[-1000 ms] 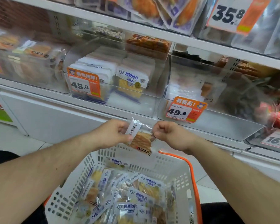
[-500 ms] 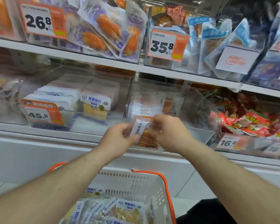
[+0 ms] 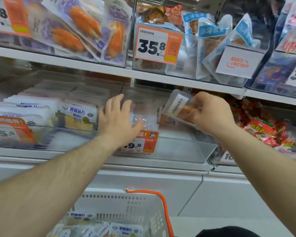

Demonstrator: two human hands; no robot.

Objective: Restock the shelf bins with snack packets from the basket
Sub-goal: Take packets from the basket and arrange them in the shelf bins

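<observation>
Snack packet (image 3: 178, 106) tilted over clear bin (image 3: 186, 147) rim, right hand (image 3: 210, 113) grip pinching it, left hand (image 3: 116, 117) spread flat.

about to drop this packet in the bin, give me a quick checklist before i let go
1. Packet held firmly: ok. The right hand pinches the snack packet at one end.
2. Packet over the right bin: ok. It hangs tilted above the clear bin with the 49.8 price tag.
3. Room in the bin: ok. Its front floor is bare; a few packets sit at the back.
4. Left hand out of the way: not ok. It reaches into the same bin, fingers spread.
5. Packet matches the stock there: cannot tell, too blurred.
6. More stock to load: ok. The basket holds packets.
</observation>
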